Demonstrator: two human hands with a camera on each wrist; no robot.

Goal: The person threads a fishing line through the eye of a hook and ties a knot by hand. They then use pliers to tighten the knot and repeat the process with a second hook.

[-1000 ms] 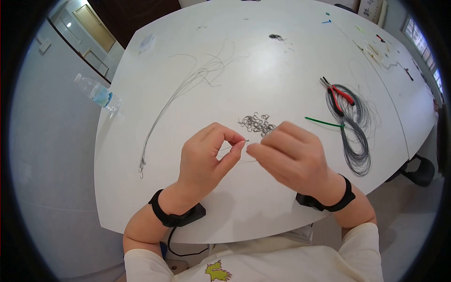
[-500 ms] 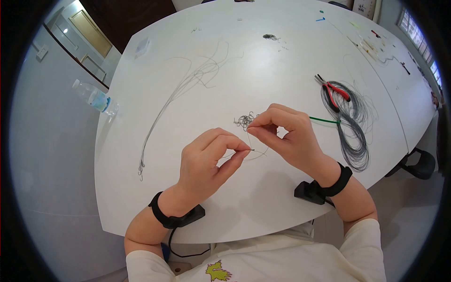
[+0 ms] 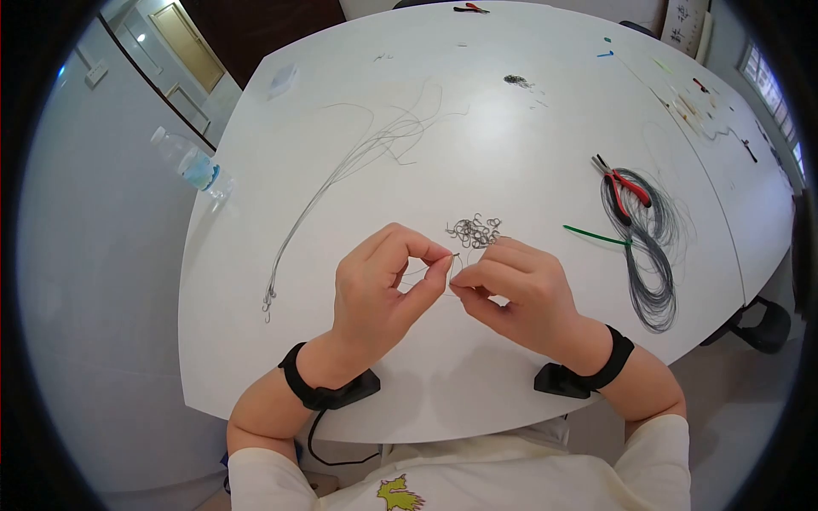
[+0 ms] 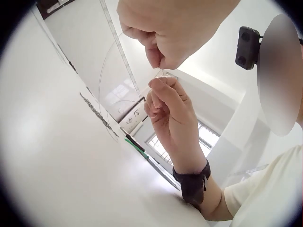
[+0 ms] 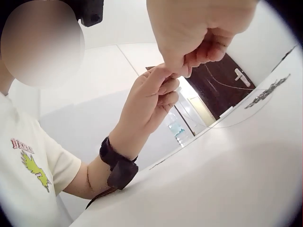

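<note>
White laminate table [image 3: 477, 111], broad and rounded, carrying everything else. At three o'clock from the hands, a dark coil of wire [image 3: 649, 255] with red-handled pliers [image 3: 626, 181] at its upper end and a green tie [image 3: 595, 235] pointing in from its left. At eleven o'clock, long loose wire strands [image 3: 358, 157]; at ten, a water bottle [image 3: 194, 169] hanging off the table edge.

Half a second ago, right hand [image 3: 511, 294] lifted toward one o'clock, drawing line away from the left; now dropped back in against the left hand [image 3: 379, 285], fingertips nearly touching. Probably a pull-through finished and a fresh wrap or tightening starting.

Left thumb and forefinger pinching a small hook [image 3: 455, 255], hardly resolvable in the head view. Right fingers curled, pinching the thin line [image 4: 105, 61], seen from the left wrist as a pale arc looping off the fingertips. Just at twelve o'clock, a heap of loose hooks [image 3: 475, 231].
</note>
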